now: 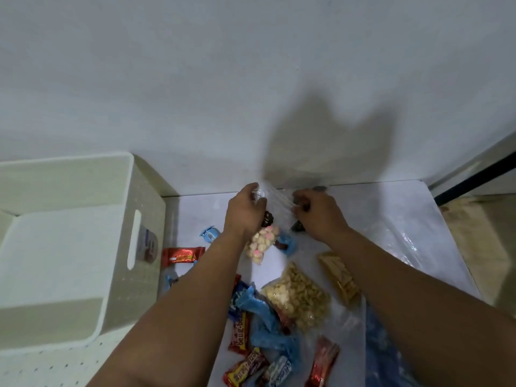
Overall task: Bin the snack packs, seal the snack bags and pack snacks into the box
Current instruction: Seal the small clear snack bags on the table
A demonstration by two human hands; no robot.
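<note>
My left hand [244,210] and my right hand [318,212] both pinch the top edge of a clear snack bag [275,198] held near the table's far edge. Dark wrapped candies show inside it, below my fingers. Just under my left hand lies a small pack of pink and white puffs [261,243]. A large cream bin [69,247] stands open at the left. A bag of pale nuts [298,297] and a pack of wafer sticks [339,277] lie between my forearms.
Red and blue candy bars [183,255] lie scattered over the white table [391,213], with several more wrappers [251,344] piled near the front. Loose clear plastic bags [396,238] lie at the right. A wall runs right behind the table.
</note>
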